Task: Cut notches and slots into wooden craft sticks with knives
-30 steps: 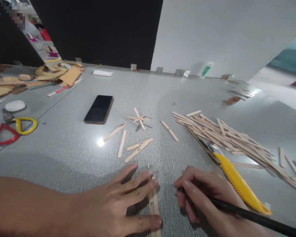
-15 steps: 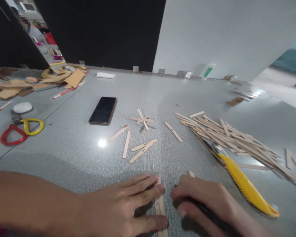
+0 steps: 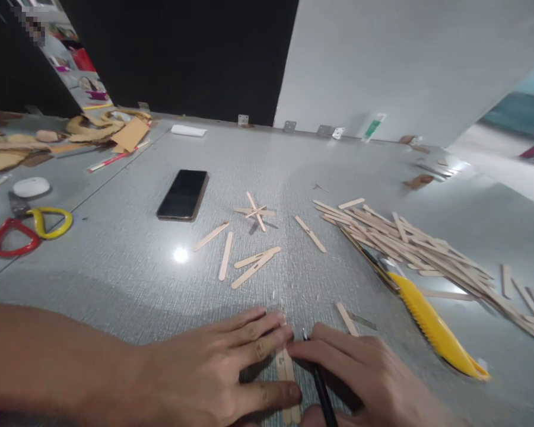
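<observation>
Two wooden craft sticks [image 3: 288,379] lie side by side at the bottom middle, with a small dark mark or cut on one. My left hand [image 3: 218,362] lies flat across them, fingers spread, pressing them to the table. Just right of the sticks, my right hand [image 3: 360,370] holds a slim black pen-shaped tool [image 3: 322,392], its metal tip pointing away from me; whether it is a pen or a craft knife I cannot tell. One right fingertip touches the sticks' edge. Beyond my hands, several loose craft sticks [image 3: 256,268] surround a star-shaped assembly of sticks [image 3: 255,212].
A pile of craft sticks [image 3: 409,242] lies right, beside a yellow-handled saw knife [image 3: 436,326]. Another stick [image 3: 347,319] is near my right hand. Left are a phone [image 3: 183,196], scissors [image 3: 31,228], a white mouse [image 3: 32,187] and cardboard scraps [image 3: 102,130].
My right hand has moved left toward the sticks, with a fingertip now at their edge and the tool turned more upright in view. My left hand stays on the sticks.
</observation>
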Available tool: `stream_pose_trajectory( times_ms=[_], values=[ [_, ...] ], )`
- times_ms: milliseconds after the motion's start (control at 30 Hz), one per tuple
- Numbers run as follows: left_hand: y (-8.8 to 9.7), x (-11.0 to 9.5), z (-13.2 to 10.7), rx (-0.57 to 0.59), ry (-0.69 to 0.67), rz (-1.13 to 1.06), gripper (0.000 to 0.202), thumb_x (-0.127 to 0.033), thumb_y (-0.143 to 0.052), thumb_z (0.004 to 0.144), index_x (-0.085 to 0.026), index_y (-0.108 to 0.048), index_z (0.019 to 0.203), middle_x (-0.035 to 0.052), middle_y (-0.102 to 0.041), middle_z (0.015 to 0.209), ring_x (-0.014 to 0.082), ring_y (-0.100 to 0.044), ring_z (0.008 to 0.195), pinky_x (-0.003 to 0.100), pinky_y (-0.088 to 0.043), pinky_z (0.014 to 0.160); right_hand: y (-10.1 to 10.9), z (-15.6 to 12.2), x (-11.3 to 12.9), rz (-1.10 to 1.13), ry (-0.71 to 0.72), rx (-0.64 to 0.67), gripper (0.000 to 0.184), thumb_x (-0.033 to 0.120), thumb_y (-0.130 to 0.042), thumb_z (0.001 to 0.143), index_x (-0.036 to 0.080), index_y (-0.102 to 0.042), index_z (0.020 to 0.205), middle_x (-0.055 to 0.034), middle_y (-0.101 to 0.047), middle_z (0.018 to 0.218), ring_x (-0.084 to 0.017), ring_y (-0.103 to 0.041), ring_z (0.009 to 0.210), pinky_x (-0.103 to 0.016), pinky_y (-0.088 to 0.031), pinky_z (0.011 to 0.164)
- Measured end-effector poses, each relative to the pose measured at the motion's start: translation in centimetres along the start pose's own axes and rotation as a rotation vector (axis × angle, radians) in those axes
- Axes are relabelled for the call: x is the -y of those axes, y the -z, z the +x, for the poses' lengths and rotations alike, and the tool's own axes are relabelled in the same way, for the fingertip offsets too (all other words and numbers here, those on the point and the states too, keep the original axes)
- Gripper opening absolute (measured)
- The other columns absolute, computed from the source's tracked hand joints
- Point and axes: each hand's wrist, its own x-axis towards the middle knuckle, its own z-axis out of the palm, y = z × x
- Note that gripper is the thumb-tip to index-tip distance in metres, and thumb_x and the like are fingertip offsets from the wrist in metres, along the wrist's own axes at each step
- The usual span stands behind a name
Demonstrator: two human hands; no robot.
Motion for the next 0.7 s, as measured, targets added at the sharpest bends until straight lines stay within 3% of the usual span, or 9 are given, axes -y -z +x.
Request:
stream_pose_trajectory(
  times_ms=[133,300,567,633,700],
  values=[
    [0.0,-0.2,0.0,-0.019,0.004,0.006,0.046,-0.038,-0.062,0.104,-0.021,-0.060,0.147,0.0208,-0.047,0.159,0.0374,-0.044,0.150,0.052,-0.042,0.122,-0.2,-0.3,-0.3,0.024,-0.010,0.011,0.042,0.028,-0.095,0.073,0.023,-0.074,0.109,-0.0011,-0.077,0.087,-0.022,-0.076,0.072,-0.030,-0.056,0.064],
    [0.0,-0.2,0.2,-0.005,0.003,0.053,0.046,-0.037,-0.059,0.105,-0.022,-0.059,0.149,0.0185,-0.049,0.159,0.0360,-0.047,0.148,0.050,-0.043,0.121,-0.4,-0.5,-0.2,0.034,-0.017,-0.014,0.046,0.020,-0.097,0.067,0.022,-0.074,0.108,-0.0006,-0.077,0.087,-0.022,-0.076,0.072,-0.030,-0.055,0.064],
    [-0.2,-0.1,0.1,0.007,-0.013,0.081,0.045,-0.036,-0.059,0.106,-0.023,-0.060,0.148,0.0201,-0.050,0.157,0.0369,-0.049,0.147,0.051,-0.046,0.119,0.0,-0.3,-0.3,0.072,-0.019,0.003,0.048,0.021,-0.098,0.068,0.022,-0.073,0.109,-0.0004,-0.076,0.088,-0.021,-0.074,0.074,-0.030,-0.052,0.063],
    [-0.5,0.0,-0.1,-0.015,-0.013,0.078,0.046,-0.035,-0.060,0.105,-0.022,-0.059,0.149,0.0203,-0.048,0.159,0.0373,-0.048,0.147,0.053,-0.045,0.119,0.7,-0.1,-0.2,0.122,-0.022,0.014,0.032,0.024,-0.092,0.078,0.023,-0.072,0.103,0.0003,-0.074,0.085,-0.019,-0.071,0.070,-0.030,-0.051,0.062],
    [-0.7,0.0,-0.1,-0.027,-0.016,0.079,0.046,-0.035,-0.060,0.105,-0.022,-0.059,0.149,0.0214,-0.046,0.160,0.0381,-0.048,0.147,0.053,-0.045,0.119,1.2,0.1,0.0,0.201,-0.075,-0.006,0.006,0.029,-0.073,0.096,0.024,-0.070,0.098,-0.0003,-0.072,0.081,-0.017,-0.068,0.067,-0.029,-0.051,0.061]
  ],
)
